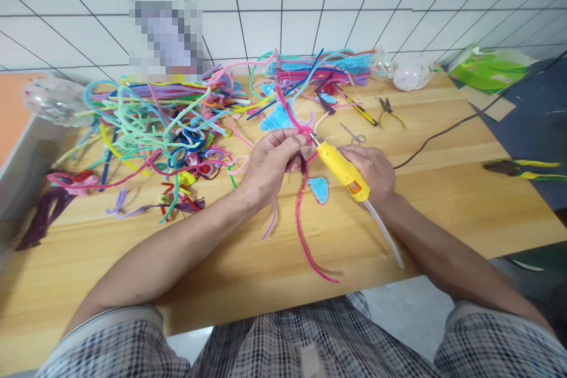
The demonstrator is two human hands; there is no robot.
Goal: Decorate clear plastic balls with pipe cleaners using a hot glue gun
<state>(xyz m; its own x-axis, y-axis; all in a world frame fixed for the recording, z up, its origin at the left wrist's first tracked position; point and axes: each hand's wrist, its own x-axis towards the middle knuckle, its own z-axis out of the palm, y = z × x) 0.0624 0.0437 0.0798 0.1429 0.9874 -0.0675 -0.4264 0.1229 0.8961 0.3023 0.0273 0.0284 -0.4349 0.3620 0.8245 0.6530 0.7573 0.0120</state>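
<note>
My left hand (277, 156) pinches a pink pipe-cleaner piece (305, 130) above the middle of the table. A long pink strand (299, 218) trails from it toward me, and a purple strand (272, 218) hangs below the hand. My right hand (372, 171) is closed around a yellow hot glue gun (341, 168), its metal nozzle at the pink piece. I cannot tell whether the nozzle touches it. From the gun's rear sticks a clear glue stick (385, 236). A small blue fuzzy shape (319, 189) lies just below; a larger blue one (279, 117) lies behind my left hand.
Tangled pipe cleaners (155, 118) cover the left of the wooden table (443, 201). Bundled ones (328, 65) lie by the tiled wall. Small scissors (353, 134), a yellow cutter (363, 113), pliers (390, 112) and larger pliers (522, 169) lie rightward. A black cord (456, 125) crosses there.
</note>
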